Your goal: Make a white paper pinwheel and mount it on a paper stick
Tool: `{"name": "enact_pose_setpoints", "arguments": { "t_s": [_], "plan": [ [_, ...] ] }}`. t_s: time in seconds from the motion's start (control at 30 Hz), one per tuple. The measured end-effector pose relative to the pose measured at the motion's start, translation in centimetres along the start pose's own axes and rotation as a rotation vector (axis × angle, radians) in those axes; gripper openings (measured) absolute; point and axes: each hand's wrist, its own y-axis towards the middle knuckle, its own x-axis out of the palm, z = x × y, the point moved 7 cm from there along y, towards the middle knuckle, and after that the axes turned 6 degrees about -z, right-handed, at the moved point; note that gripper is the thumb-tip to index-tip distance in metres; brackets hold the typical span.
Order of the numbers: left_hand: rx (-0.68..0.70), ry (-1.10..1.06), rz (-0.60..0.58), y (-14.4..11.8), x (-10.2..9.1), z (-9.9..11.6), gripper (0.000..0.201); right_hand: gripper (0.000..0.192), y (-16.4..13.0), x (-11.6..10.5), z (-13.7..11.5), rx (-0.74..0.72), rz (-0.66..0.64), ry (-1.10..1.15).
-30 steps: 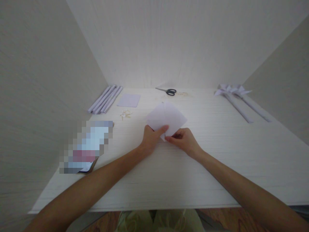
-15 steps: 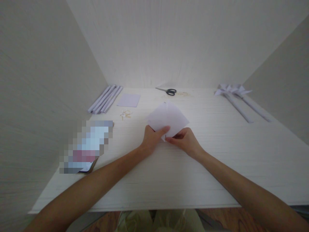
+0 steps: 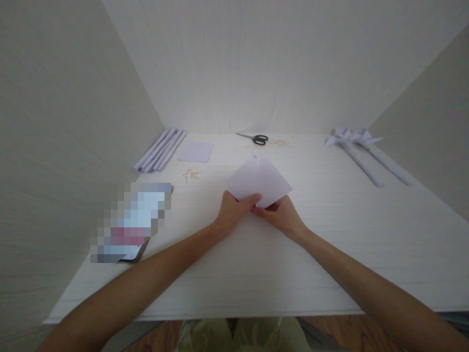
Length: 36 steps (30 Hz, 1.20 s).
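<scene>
A pale lilac sheet of paper, turned corner-up with a crease down its middle, is between my hands above the table. My left hand grips its lower left part, thumb on top and the other fingers underneath. At the bottom corner my right hand pinches the paper, its fingers partly hidden below the sheet. The two hands nearly meet at that corner, which the fingers cover.
Rolled paper tubes, a square of lilac paper and small pale bits lie left. Black-handled scissors lie at the back. Two tubes with folded paper tops rest right. A phone, blurred, lies front left.
The paper has shifted slightly to the right in my hands. Its bottom corner, visible before, is now covered by my fingers, and the right hand has moved a little under the sheet.
</scene>
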Motion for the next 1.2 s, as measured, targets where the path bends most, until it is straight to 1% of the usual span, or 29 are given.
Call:
{"name": "enact_pose_setpoints", "arguments": {
  "t_s": [0.07,0.13,0.23,0.33,0.47,0.57,0.67,0.83,0.93,1.07,1.2],
  "plan": [
    [0.000,0.000,0.033,0.1,-0.3,-0.1,0.033,0.019,0.0,0.1,0.1,0.017,-0.021,-0.001],
    [-0.020,-0.020,0.070,0.3,-0.7,-0.5,0.030,0.018,0.0,0.0,0.2,0.042,-0.024,-0.019],
    [-0.036,-0.141,0.085,0.6,-1.0,-1.1,0.027,0.018,0.0,-0.3,0.3,0.058,0.006,-0.021],
    [-0.022,-0.262,0.128,1.0,-1.5,-1.2,0.022,0.018,0.1,-0.4,0.5,0.054,0.016,0.002],
    [0.007,-0.313,0.190,1.1,-2.2,-0.9,0.020,0.018,0.2,-0.4,0.5,0.016,0.010,0.085],
    [0.009,-0.310,0.162,1.1,-2.1,-0.8,0.021,0.015,0.2,-0.7,0.3,-0.012,0.053,0.173],
    [-0.002,-0.286,0.137,1.1,-1.9,-0.9,0.024,0.016,0.2,-1.0,0.4,-0.003,0.103,0.244],
    [-0.024,-0.260,0.127,1.2,-1.8,-1.2,0.025,0.020,0.2,-0.8,0.6,0.020,0.091,0.317],
    [-0.012,-0.265,0.111,1.2,-1.7,-1.1,0.024,0.021,0.2,-0.8,0.7,0.026,0.088,0.306],
    [-0.001,-0.278,0.079,1.1,-1.4,-1.0,0.021,0.019,0.1,-0.9,0.6,0.041,0.096,0.235],
    [-0.005,-0.278,0.072,1.0,-1.3,-1.0,0.020,0.018,0.0,-1.0,0.2,0.028,0.101,0.181]
  ]
}}
